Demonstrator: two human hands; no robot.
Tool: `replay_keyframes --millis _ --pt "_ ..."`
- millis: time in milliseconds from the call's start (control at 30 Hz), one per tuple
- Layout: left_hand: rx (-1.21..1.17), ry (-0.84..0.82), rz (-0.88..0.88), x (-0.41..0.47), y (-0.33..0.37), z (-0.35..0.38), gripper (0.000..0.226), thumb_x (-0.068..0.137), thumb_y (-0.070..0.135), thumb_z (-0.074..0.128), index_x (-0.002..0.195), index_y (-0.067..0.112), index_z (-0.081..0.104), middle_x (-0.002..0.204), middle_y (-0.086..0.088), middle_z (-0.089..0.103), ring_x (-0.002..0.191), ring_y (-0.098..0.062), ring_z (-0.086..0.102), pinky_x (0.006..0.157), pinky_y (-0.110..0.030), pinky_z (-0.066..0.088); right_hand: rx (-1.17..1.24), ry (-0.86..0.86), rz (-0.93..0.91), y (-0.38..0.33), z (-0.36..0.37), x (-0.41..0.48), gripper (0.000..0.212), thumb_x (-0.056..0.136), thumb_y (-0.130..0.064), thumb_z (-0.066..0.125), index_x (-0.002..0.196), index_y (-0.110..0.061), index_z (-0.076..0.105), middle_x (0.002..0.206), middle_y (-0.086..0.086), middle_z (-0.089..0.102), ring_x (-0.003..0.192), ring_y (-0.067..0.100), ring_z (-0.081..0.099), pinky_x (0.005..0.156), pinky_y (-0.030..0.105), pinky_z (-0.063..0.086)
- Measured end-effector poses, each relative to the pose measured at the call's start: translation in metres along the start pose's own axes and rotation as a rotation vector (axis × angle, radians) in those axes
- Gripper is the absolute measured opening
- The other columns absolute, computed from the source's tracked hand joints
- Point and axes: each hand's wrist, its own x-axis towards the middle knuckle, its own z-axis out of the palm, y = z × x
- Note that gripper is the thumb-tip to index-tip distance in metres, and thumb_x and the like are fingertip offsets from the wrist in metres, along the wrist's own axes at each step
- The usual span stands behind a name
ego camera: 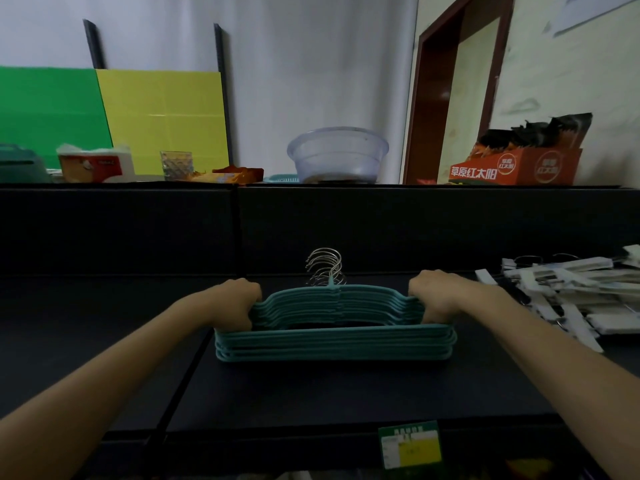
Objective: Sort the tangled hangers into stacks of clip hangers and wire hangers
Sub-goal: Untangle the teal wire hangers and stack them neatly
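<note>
Hands grip both shoulders of teal wire hanger stack [335,336] on dark table [311,393]: left hand [239,299], right hand [437,295], fingers curled around the ends. Likely light, springy, grippy coating; hold by shoulders. White clip hangers [568,296] piled right, cut off. Hooks [325,266] bunched behind, count unclear.

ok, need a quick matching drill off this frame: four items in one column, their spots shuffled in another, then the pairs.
Items:
1. stack of teal wire hangers
2. pile of white clip hangers
3. clear plastic basin
4. orange printed carton

Places:
A. upper ledge, far right
B. dark shelf, right edge
C. held at both ends between left hand and right hand
D. upper ledge, centre

Pairs: 1-C, 2-B, 3-D, 4-A
</note>
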Motion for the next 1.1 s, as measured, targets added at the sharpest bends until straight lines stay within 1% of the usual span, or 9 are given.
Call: replay_keyframes --millis 67,167,267,400,533,733,833,967,1100 --pt "0.012 -0.011 -0.009 -0.001 0.002 -0.002 0.017 0.084 0.016 0.056 0.085 0.017 0.040 0.087 0.002 0.043 0.081 -0.017 0.048 0.062 -0.024 0.040 -0.001 -0.006 -0.001 0.000 -0.001 0.000 0.007 0.085 -0.019 0.060 0.090 -0.014 0.057 0.088 0.001 0.055 0.082 0.018 0.056 0.068 0.031 0.048" --pt "0.021 -0.040 -0.021 -0.001 0.003 -0.006 0.018 0.085 0.015 0.055 0.092 0.016 0.039 0.093 0.000 0.043 0.083 -0.017 0.046 0.062 -0.023 0.039 0.007 -0.009 -0.008 0.000 -0.002 0.000 0.008 0.086 -0.022 0.060 0.082 -0.018 0.054 0.079 -0.004 0.051 0.077 0.016 0.053 0.059 0.025 0.043" --pt "0.024 -0.081 -0.048 -0.001 0.003 -0.009 0.021 0.086 0.018 0.058 0.102 0.013 0.044 0.099 -0.004 0.046 0.086 -0.017 0.047 0.072 -0.027 0.043 0.048 -0.017 -0.001 0.002 -0.003 -0.002 0.017 0.086 -0.025 0.061 0.100 -0.016 0.062 0.089 -0.002 0.055 0.080 0.015 0.054 0.065 0.026 0.045" --pt "0.035 -0.120 -0.066 0.000 -0.003 -0.010 0.021 0.085 0.021 0.060 0.079 0.017 0.041 0.079 0.005 0.045 0.077 -0.015 0.049 0.060 -0.021 0.041 0.162 -0.044 0.009 0.008 -0.004 -0.006 0.027 0.085 -0.027 0.065 0.109 -0.016 0.064 0.107 0.003 0.064 0.085 0.015 0.059 0.073 0.026 0.050" --pt "0.073 -0.123 -0.057 0.003 -0.005 -0.013 0.031 0.087 0.022 0.059 0.064 0.019 0.038 0.069 0.003 0.044 0.059 -0.010 0.041 0.052 -0.020 0.035 0.208 -0.006 -0.001 0.014 -0.007 -0.009 0.023 0.084 -0.027 0.067 0.103 -0.013 0.068 0.099 0.003 0.067 0.089 0.016 0.064 0.074 0.026 0.053" --pt "0.087 -0.119 -0.051 0.003 -0.006 -0.016 0.032 0.086 0.020 0.059 0.063 0.017 0.037 0.069 0.002 0.042 0.058 -0.011 0.039 0.051 -0.021 0.033 0.135 0.028 -0.017 0.013 -0.004 -0.007 0.022 0.084 -0.027 0.067 0.099 -0.012 0.070 0.089 0.002 0.063 0.080 0.017 0.061 0.067 0.028 0.049" --pt "-0.029 -0.163 -0.075 -0.003 -0.008 -0.018 0.026 0.084 0.020 0.063 0.064 0.015 0.047 0.069 0.000 0.053 0.061 -0.014 0.055 0.051 -0.020 0.047 0.174 0.032 -0.005 0.017 -0.002 -0.009 0.026 0.082 -0.032 0.068 0.099 -0.012 0.070 0.096 0.006 0.070 0.088 0.021 0.066 0.070 0.030 0.052" --pt "-0.162 -0.234 -0.075 -0.017 -0.015 -0.024 0.019 0.087 0.021 0.061 0.069 0.016 0.058 0.071 0.001 0.062 0.051 -0.003 0.060 0.054 -0.016 0.050 0.250 0.014 -0.028 0.024 -0.007 -0.019 0.027 0.080 -0.033 0.071 0.103 -0.020 0.072 0.095 -0.004 0.071 0.087 0.009 0.065 0.076 0.026 0.056" --pt "-0.186 -0.203 -0.038 -0.020 -0.020 -0.022 0.022 0.089 0.022 0.058 0.067 0.018 0.060 0.071 0.000 0.063 0.056 -0.004 0.060 0.055 -0.016 0.050 0.188 0.059 -0.027 0.023 -0.007 -0.020 0.024 0.081 -0.032 0.069 0.102 -0.022 0.072 0.088 -0.008 0.068 0.083 0.008 0.065 0.076 0.027 0.056"
